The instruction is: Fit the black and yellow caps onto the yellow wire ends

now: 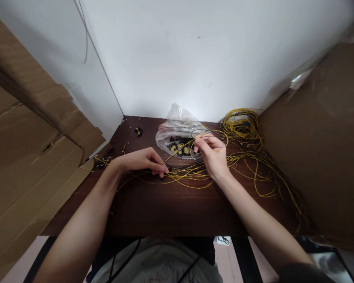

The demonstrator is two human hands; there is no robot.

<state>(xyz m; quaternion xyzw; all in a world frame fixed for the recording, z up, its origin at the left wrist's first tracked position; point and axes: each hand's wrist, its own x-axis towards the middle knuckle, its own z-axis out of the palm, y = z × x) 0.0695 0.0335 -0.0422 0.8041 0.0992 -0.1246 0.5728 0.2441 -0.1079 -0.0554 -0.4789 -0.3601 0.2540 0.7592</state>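
Note:
My right hand [212,152] pinches a thin yellow wire [179,150] between thumb and fingers, just in front of a clear plastic bag. The wire slants down to the left, toward my left hand [153,162]. There my thumb and fingers are closed at a small black piece [169,169], and the wire runs up from them; what sits inside the pinch is partly hidden. Under both hands a loose bundle of yellow and black wires [191,171] lies across the dark table. Inside the open plastic bag [179,114] are several small black and yellow parts [181,147].
A coil of yellow and black wire [242,124] stands at the back right against the white wall [177,59]. Cardboard [26,157] borders the left side, and another cardboard panel [318,145] the right. A small black and yellow piece [138,131] lies at the back left of the table [177,212].

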